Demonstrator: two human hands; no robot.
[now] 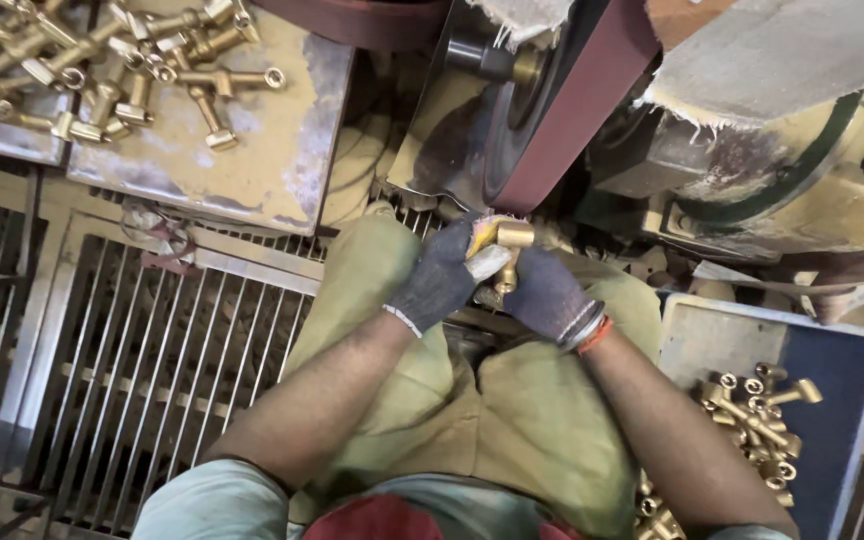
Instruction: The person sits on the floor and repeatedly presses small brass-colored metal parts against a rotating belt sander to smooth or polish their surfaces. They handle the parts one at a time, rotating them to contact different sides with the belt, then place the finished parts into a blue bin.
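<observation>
Both my hands wear dark knit gloves and hold one brass fitting (508,250) over my lap. My left hand (436,282) grips it from the left, my right hand (546,293) from the right and below. The fitting's round end sits just below the edge of a dark red sanding belt (567,115) on a grinding machine. A bit of yellow shows between my left fingers and the fitting.
A dusty metal tray (282,150) at the upper left carries several brass fittings (122,70). A blue tray (842,370) at the lower right holds more brass fittings (757,415). A metal floor grate (152,360) lies at my left. Machine housing (802,190) fills the upper right.
</observation>
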